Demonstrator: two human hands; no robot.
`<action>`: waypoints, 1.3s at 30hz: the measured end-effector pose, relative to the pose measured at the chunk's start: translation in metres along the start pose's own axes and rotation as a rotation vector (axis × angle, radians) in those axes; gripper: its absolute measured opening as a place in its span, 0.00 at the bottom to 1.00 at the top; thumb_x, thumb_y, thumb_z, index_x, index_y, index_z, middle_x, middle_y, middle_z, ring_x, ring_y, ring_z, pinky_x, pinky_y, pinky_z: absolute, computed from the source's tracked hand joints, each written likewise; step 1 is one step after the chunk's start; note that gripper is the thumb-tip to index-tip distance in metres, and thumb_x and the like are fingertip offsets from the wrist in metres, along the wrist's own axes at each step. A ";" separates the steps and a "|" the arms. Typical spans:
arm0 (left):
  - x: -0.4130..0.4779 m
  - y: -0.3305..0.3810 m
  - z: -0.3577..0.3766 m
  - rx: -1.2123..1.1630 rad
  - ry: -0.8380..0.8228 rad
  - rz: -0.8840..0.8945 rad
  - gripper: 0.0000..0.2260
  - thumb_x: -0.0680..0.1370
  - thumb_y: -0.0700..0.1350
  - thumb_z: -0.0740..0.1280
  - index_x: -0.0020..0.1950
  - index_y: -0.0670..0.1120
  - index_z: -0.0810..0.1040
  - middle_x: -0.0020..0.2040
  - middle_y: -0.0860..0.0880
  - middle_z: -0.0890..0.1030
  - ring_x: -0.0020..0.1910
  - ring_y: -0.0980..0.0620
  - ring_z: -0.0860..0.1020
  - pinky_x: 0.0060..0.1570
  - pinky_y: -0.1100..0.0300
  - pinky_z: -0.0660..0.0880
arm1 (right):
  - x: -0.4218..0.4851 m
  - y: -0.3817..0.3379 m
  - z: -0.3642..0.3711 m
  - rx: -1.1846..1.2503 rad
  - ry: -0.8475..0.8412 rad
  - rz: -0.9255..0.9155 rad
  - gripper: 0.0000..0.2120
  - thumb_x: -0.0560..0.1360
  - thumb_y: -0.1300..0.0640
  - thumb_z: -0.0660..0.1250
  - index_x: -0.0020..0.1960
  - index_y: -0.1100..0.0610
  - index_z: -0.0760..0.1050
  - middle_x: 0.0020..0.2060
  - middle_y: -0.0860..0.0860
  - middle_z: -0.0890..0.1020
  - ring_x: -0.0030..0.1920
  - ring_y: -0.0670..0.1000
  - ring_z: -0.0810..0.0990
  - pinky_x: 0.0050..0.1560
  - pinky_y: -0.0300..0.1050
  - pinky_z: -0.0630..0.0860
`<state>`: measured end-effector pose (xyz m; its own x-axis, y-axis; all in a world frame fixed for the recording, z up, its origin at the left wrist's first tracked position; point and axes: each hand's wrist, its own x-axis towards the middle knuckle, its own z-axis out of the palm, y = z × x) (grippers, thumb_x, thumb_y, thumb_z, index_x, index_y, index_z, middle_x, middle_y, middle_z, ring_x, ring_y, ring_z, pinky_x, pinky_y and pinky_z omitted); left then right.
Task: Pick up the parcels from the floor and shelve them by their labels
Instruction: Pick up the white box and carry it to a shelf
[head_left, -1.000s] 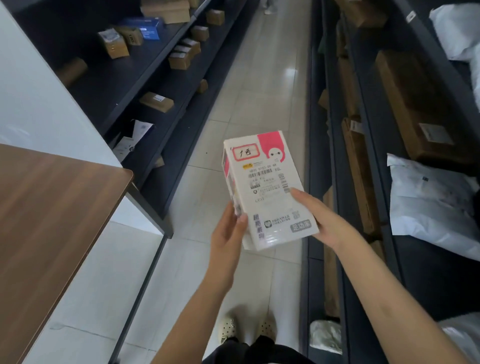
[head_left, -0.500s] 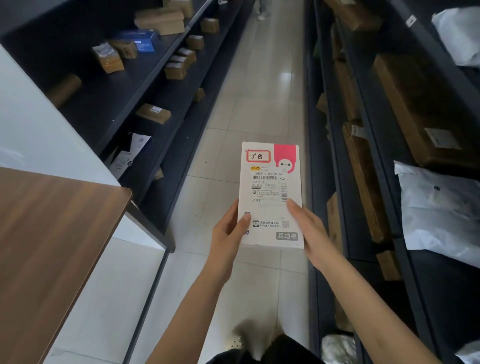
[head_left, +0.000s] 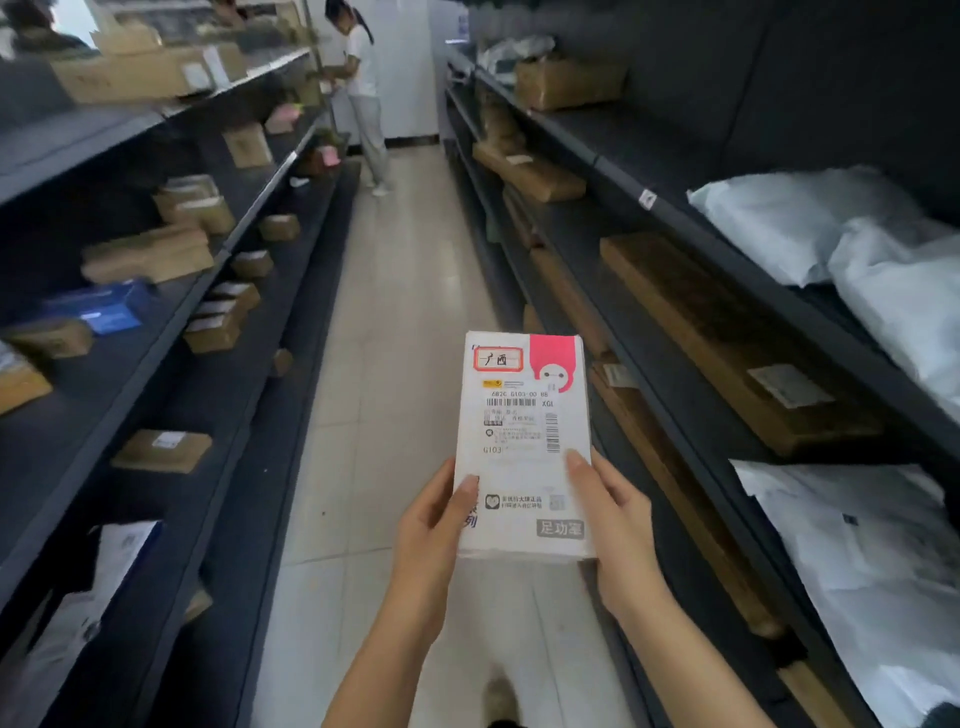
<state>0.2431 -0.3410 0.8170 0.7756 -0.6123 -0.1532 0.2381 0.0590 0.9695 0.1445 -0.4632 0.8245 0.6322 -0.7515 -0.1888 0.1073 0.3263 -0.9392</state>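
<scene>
Holding the white parcel (head_left: 522, 447) upright at the centre of your view, you have it clamped between both hands: your left hand (head_left: 434, 525) grips the lower left edge with the thumb on the face, and your right hand (head_left: 615, 512) grips the lower right edge, fingers (head_left: 579, 465) curled onto the front just under the shipping label (head_left: 522, 415). The parcel hangs over the floor (head_left: 395, 322) of the aisle, touching no shelf.

The risk I see is misfiling: the red-bordered tag (head_left: 497, 359) and the label are all you have to go by, and the shelf markings around you are too small or blurred to read from here. Your grip sits low on a tall parcel, so a quick swing toward a shelf could tip it out.

At nine o'clock the left shelves (head_left: 249, 332) carry scattered brown boxes (head_left: 148, 254) and a blue box (head_left: 104, 306). At three o'clock the right shelves (head_left: 675, 322) hold long brown cartons (head_left: 727, 332) and white mailer bags (head_left: 857, 244), leaving little bare space. At twelve o'clock another person (head_left: 363, 93) stands at the aisle's far end, blocking that way.
</scene>
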 end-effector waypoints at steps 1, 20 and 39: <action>0.027 0.011 0.008 -0.001 -0.021 0.000 0.12 0.81 0.44 0.64 0.62 0.54 0.81 0.56 0.53 0.86 0.57 0.52 0.84 0.57 0.56 0.78 | 0.024 -0.012 0.003 -0.006 0.002 -0.018 0.10 0.78 0.58 0.65 0.56 0.48 0.80 0.47 0.49 0.88 0.45 0.50 0.87 0.37 0.42 0.83; 0.492 0.183 0.163 0.270 -0.783 0.084 0.17 0.81 0.51 0.63 0.70 0.56 0.76 0.58 0.60 0.84 0.59 0.60 0.81 0.63 0.56 0.73 | 0.380 -0.202 0.038 -0.036 0.488 -0.318 0.16 0.80 0.52 0.61 0.67 0.50 0.73 0.60 0.50 0.83 0.57 0.53 0.83 0.58 0.55 0.78; 0.693 0.200 0.412 0.416 -1.134 -0.155 0.16 0.77 0.58 0.63 0.55 0.49 0.81 0.53 0.47 0.84 0.58 0.46 0.79 0.67 0.46 0.69 | 0.567 -0.298 -0.048 0.074 1.101 -0.332 0.05 0.78 0.50 0.63 0.46 0.51 0.75 0.46 0.50 0.83 0.47 0.51 0.81 0.50 0.46 0.76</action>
<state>0.5877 -1.0781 0.9835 -0.2447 -0.9442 -0.2205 -0.0841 -0.2059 0.9750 0.4340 -1.0137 0.9838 -0.4445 -0.8880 -0.1179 0.2104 0.0244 -0.9773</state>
